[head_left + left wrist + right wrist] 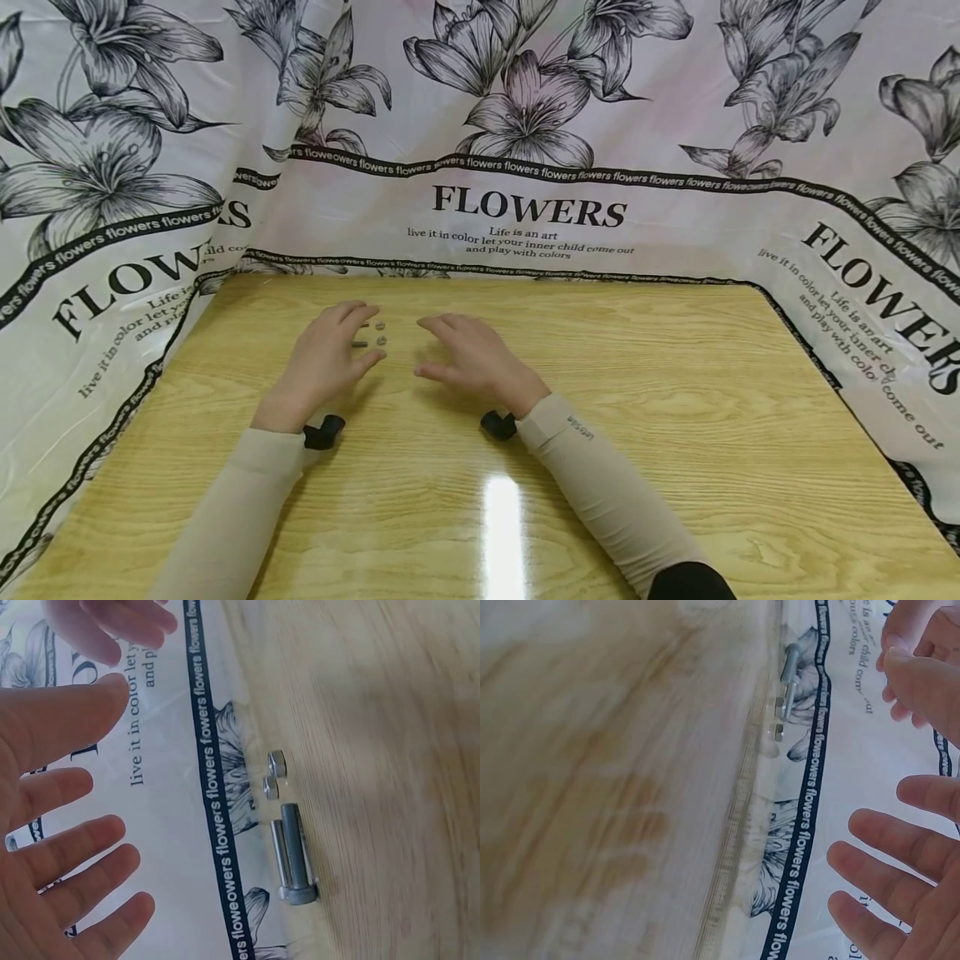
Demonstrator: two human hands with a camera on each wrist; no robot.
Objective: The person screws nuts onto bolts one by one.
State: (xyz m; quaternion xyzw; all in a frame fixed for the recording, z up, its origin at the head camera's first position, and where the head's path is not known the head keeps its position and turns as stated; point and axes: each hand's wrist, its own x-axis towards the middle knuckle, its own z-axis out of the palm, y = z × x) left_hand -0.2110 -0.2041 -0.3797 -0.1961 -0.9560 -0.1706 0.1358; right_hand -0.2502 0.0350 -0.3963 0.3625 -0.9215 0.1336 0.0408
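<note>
Two metal socket-head bolts lie side by side on the table; in the left wrist view the darker bolt (297, 855) is in front of the brighter bolt (280, 855). Just past their threaded ends are two small hex nuts, one nut (278, 763) beside the other nut (270, 787). In the head view my left hand (322, 358) hovers over the bolts and hides their heads; its fingers are spread and hold nothing. Across a gap to the right of the nuts, my right hand (476, 358) has its fingers extended and holds nothing.
The wood-grain table (637, 400) reaches to a white flower-printed sheet (525, 221) that stands along the back and both sides. Each wrist carries a black device, the left device (324, 432) and the right device (498, 426). Light glares off the table's front.
</note>
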